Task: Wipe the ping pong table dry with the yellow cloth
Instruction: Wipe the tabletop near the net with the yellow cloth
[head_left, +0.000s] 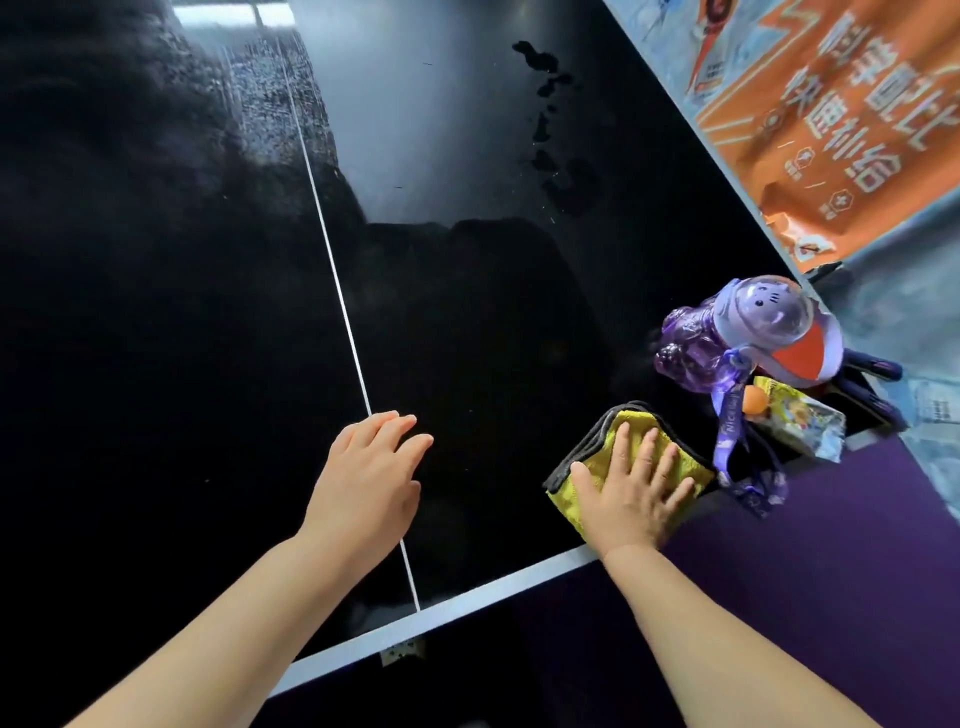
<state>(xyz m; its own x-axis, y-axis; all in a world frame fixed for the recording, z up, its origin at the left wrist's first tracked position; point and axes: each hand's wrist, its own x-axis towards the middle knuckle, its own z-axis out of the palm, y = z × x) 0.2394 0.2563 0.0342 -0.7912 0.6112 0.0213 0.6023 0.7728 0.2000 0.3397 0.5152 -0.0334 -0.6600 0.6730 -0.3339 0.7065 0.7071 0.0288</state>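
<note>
Right hand (631, 493) flat on yellow cloth (597, 462) near table (208, 312) edge.

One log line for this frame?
right hand flat on yellow cloth | left hand open over table | water patches far right

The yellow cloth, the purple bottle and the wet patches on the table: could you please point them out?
yellow cloth (600, 447): head view, bare upper-left part beside the hand.
purple bottle (758, 319): head view, clear dome lid.
wet patches (571, 189): head view, largest patch at the trail's near end.
</note>
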